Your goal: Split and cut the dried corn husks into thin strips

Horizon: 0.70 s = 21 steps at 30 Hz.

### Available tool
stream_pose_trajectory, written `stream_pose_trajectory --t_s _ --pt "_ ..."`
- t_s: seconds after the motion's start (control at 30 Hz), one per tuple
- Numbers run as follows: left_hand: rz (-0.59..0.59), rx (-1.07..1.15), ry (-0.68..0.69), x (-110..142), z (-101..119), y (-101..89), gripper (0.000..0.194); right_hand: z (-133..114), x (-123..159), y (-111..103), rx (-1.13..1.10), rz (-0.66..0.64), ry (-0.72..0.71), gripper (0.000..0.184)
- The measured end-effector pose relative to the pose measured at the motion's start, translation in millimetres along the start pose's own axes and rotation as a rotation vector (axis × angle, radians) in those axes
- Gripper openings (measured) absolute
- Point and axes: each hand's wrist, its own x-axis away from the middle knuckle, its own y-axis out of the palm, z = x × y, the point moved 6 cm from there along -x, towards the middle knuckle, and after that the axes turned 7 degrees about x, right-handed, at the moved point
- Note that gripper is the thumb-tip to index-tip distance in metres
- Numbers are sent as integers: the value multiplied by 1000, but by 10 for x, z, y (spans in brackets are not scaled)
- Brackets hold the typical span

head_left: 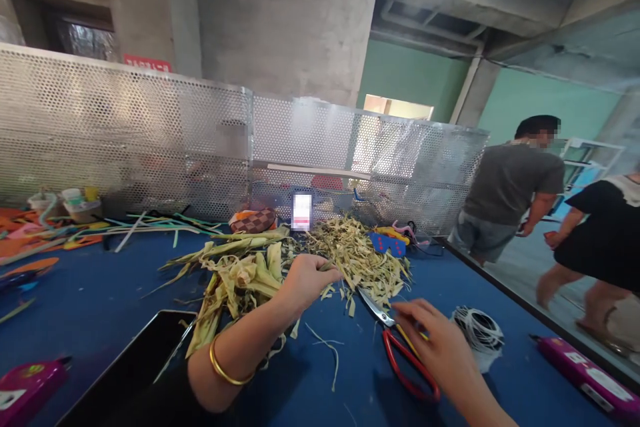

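My left hand (311, 278), with a gold bangle on its wrist, is closed in a pinch over the heap of shredded dry husk (367, 257); a small piece of dry husk (327, 267) shows at its fingertips. My right hand (437, 333) is around the yellow part of a pair of scissors (384, 319), its fingers covering part of the handles. One red handle loop shows below the hand, and the slightly open blades point toward the husk heap. Left of my left hand lies a bundle of pale whole husks (240, 277). Thin husk strips (333, 353) lie between the hands.
A black phone (135, 363) lies at left front. Purple tools (585, 373) rest at both front corners. A coil of white wire (477, 337) sits right of my right hand. Behind stand a lit screen (301, 212) and a perforated metal partition (175, 147). Two people (517, 180) are at right.
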Motion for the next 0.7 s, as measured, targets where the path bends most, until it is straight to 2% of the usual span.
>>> stream_pose_trajectory --t_s 0.1,0.23,0.37,0.5,0.7 --pt "-13 -40 74 36 37 64 25 -299 -272 -193 -290 151 98 22" --pt "-34 -140 178 81 92 132 29 -511 -526 -120 -501 176 239 23" --pt "1 -258 217 118 138 136 33 -564 -602 46 -604 141 318 24" --pt "58 -376 245 147 175 123 37 -568 -608 114 -667 149 349 20" --pt "107 -497 269 156 174 118 28 -551 -581 173 -664 167 404 23"
